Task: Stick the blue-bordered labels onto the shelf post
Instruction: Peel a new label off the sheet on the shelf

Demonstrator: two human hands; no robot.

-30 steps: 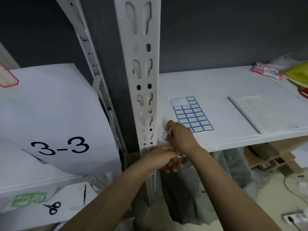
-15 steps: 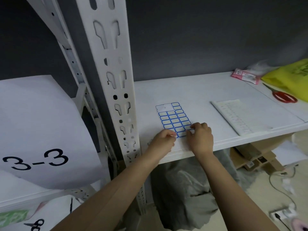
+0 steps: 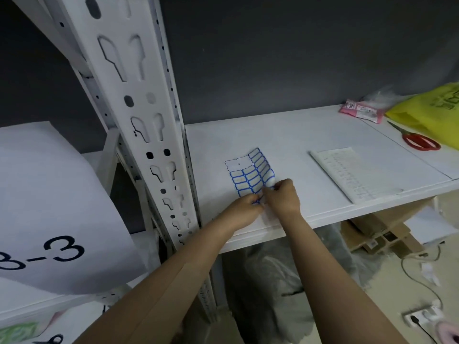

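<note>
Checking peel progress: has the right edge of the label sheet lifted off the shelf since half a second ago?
Yes. The label sheet lay flat on the shelf before; now its right side curls upward as both hands, left hand and right hand, pinch its near end.

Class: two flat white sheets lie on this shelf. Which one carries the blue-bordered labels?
The label sheet nearer the shelf post, under both hands. The other sheet, further right, shows only pale, faint print and no blue.

both hands on label sheet (image 3: 249, 173) on white shelf (image 3: 310, 135); left hand (image 3: 244, 209) pins near edge, right hand (image 3: 283, 196) pinches a label, sheet buckled. shelf post (image 3: 139, 108) left.
</note>
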